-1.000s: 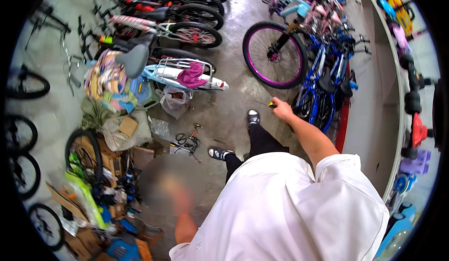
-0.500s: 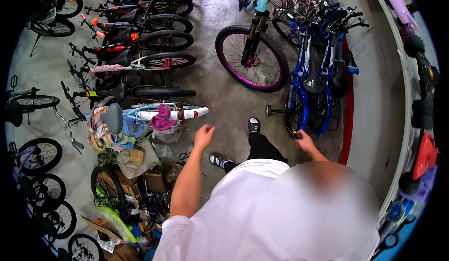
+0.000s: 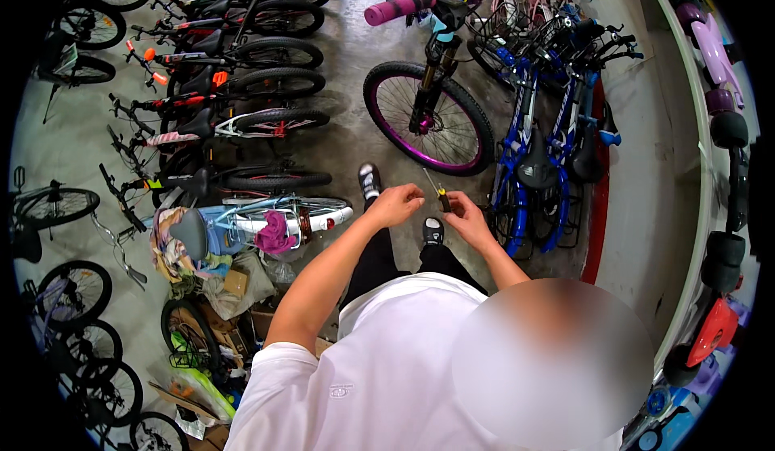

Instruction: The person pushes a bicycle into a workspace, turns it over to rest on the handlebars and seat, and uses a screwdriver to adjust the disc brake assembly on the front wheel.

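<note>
- In the head view, the screwdriver (image 3: 443, 201) is held by its handle in the right hand's (image 3: 468, 217) fingers, its shaft pointed toward the purple-rimmed wheel (image 3: 428, 121).
- The left hand (image 3: 398, 205) is loosely curled just beside it; whether anything small is gripped cannot be told.
- The tyre could be scratched if the tip were pushed forward carelessly; the shoe (image 3: 433, 230) could be struck if the grip were loosened.
- A small carton (image 3: 235, 282) is borne by the pale sack (image 3: 258, 280); neither's contents can be seen.
</note>
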Action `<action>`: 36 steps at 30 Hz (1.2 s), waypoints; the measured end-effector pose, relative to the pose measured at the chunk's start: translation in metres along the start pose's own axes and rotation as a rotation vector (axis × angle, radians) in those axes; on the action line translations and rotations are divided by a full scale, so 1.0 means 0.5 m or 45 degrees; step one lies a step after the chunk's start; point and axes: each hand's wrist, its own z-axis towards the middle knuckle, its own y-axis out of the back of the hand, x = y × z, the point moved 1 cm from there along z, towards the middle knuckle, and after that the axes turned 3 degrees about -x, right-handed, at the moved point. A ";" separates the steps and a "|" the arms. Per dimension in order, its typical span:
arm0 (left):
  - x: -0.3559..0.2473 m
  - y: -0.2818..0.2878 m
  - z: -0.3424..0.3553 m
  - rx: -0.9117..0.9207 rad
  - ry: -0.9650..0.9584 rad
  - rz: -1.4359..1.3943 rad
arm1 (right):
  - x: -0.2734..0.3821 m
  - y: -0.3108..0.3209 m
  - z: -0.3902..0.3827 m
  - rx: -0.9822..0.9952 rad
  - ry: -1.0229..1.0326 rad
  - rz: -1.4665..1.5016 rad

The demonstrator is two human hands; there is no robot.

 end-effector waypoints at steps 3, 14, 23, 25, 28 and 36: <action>0.060 0.072 0.061 0.063 -0.085 -0.086 | 0.022 -0.034 0.059 0.007 -0.054 0.013; 0.644 0.456 0.052 -0.615 0.850 0.328 | -0.071 0.140 0.017 -0.376 -0.559 -0.201; 0.661 0.184 -0.219 -0.851 1.215 -0.937 | -0.092 0.179 0.199 -0.008 -0.636 -0.419; 0.593 0.133 -0.216 -0.674 1.148 -0.855 | -0.127 0.203 0.248 0.126 -0.407 -0.615; 0.543 0.052 -0.236 -0.338 1.114 -0.972 | -0.109 0.211 0.223 0.179 -0.320 -0.768; 0.327 0.126 -0.026 -0.577 0.688 -0.548 | -0.132 0.214 0.180 0.060 -0.429 -0.404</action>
